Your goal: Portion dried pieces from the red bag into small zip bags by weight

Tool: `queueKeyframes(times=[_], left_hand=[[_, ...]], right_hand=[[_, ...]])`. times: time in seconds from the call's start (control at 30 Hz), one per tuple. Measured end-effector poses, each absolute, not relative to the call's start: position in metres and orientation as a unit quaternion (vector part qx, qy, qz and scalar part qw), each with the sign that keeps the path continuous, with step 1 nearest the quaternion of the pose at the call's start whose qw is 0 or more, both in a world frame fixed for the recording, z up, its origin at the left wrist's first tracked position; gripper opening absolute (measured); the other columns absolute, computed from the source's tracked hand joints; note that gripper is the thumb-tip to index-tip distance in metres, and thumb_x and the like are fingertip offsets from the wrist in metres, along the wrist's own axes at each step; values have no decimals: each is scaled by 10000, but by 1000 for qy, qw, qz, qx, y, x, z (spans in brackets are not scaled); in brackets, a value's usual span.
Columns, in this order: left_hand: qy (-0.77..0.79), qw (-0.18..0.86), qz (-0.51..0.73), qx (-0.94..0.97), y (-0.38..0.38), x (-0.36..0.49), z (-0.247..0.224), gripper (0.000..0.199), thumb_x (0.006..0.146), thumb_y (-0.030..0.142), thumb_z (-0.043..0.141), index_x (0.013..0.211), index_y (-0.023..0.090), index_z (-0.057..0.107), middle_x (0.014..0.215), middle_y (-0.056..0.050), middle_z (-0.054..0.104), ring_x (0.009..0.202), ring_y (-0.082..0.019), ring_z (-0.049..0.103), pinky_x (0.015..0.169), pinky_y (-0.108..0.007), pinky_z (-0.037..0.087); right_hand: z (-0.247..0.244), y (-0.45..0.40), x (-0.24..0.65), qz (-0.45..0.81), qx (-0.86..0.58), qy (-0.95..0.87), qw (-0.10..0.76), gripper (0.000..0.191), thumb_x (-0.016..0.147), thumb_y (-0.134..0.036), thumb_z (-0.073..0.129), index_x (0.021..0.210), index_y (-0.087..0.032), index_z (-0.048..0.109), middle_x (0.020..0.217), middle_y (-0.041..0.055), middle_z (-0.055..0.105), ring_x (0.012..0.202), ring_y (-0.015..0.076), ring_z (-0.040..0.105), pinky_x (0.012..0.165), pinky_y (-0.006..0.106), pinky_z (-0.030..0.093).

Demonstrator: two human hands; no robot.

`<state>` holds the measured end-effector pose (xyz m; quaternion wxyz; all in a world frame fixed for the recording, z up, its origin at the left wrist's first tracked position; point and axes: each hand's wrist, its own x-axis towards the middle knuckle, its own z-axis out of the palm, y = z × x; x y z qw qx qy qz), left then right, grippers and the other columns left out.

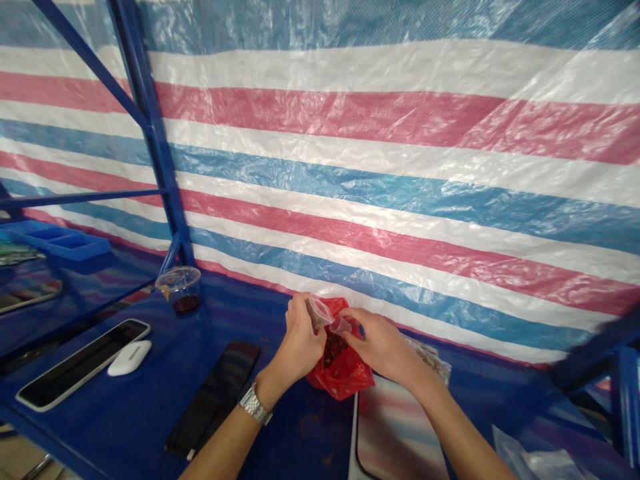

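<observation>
My left hand [301,340], with a metal-band watch [255,404] on the wrist, is closed on a small clear plastic bag [319,312] whose mouth gapes to the right. Between the fingers of my right hand [381,343] is a small clear plastic cup [341,325], tilted close to the bag's mouth. Directly beneath both hands an opened red plastic bag [345,377] stands on the blue table. Small brown pieces [334,349] fill it, too fine to name. My fingers hide part of the small bag and the cup.
A dark-screened tablet-like device [400,433] lies below my right hand, with filled clear bags [433,360] behind it. Loose clear bags [537,460] lie bottom right. Leftward are a black phone [215,397], another phone [83,363], a white earbud case [130,358] and a plastic cup [183,290].
</observation>
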<state>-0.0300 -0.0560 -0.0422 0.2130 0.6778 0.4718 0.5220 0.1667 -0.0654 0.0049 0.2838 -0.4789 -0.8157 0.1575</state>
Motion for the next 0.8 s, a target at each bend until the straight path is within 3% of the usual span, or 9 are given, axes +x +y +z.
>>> queueKeyframes(times=[0.13, 0.3, 0.37, 0.57, 0.73, 0.8], left_hand=[[422, 259, 548, 674, -56, -27, -47, 544, 813, 19, 595, 1274, 229, 398, 1205, -93, 507, 1171, -247, 551, 1011, -430, 477], [403, 233, 542, 700, -61, -23, -45, 515, 901, 97, 602, 1351, 254, 407, 1246, -96, 497, 1205, -244, 554, 1077, -449, 464], [400, 231, 530, 711, -66, -21, -41, 538, 922, 135, 610, 1397, 277, 402, 1261, -94, 503, 1199, -243, 571, 1083, -456, 472], [359, 287, 481, 746, -81, -18, -27, 800, 866, 234, 750, 1542, 306, 328, 1486, -118, 501, 1395, -294, 505, 1201, -498, 401], [297, 355, 422, 779, -95, -19, -19, 856, 940, 250, 655, 1641, 311, 168, 1651, -120, 389, 1510, -279, 420, 1261, -480, 341], [289, 352, 400, 795, -97, -21, -17, 840, 979, 282, 605, 1662, 309, 117, 1629, -127, 434, 1475, -273, 473, 1238, -472, 380]], right_hand=[[23, -80, 165, 194, -443, -825, 291, 378, 929, -284, 674, 1306, -254, 651, 1263, 91, 723, 1115, 282, 684, 980, 409, 507], [39, -90, 152, 262, -430, -793, 343, 95, 981, -294, 610, 978, -231, 680, 884, 4, 741, 787, 182, 678, 736, 283, 502], [40, -89, 149, 256, -432, -780, 373, 129, 980, -270, 600, 895, -222, 683, 846, 0, 740, 776, 176, 677, 742, 279, 493], [41, -89, 156, 209, -477, -726, 449, 155, 955, -330, 641, 948, -219, 749, 866, 17, 751, 751, 182, 653, 699, 288, 475], [36, -107, 174, 258, -478, -708, 452, 215, 960, -410, 649, 926, -213, 727, 853, 20, 733, 784, 184, 659, 745, 288, 502], [28, -115, 190, 281, -483, -688, 464, 284, 966, -482, 638, 937, -208, 703, 842, 24, 709, 770, 181, 647, 729, 286, 508]])
